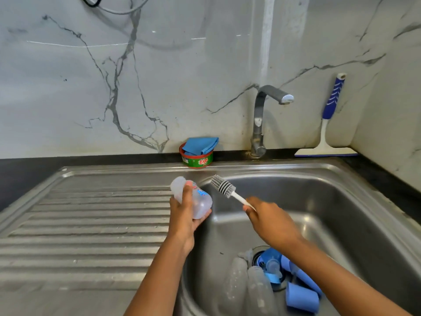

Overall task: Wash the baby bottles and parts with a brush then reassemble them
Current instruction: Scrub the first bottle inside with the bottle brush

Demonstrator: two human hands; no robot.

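Judged early stage. Left grip [182, 221] clasps a clear plastic baby bottle [201, 202]; right grip [271, 220] clasps a grey-bristled white brush [222, 186], held apart. Blue caps [301, 297], lower centre, appear unwashed.

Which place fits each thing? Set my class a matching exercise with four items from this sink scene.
Things:
1 bottle
2 brush
3 blue cloth
4 squeegee

Places:
A against the wall, right of the tap
B in the left hand
C in the green tub
D in the right hand

Pairs: 1-B; 2-D; 3-C; 4-A.
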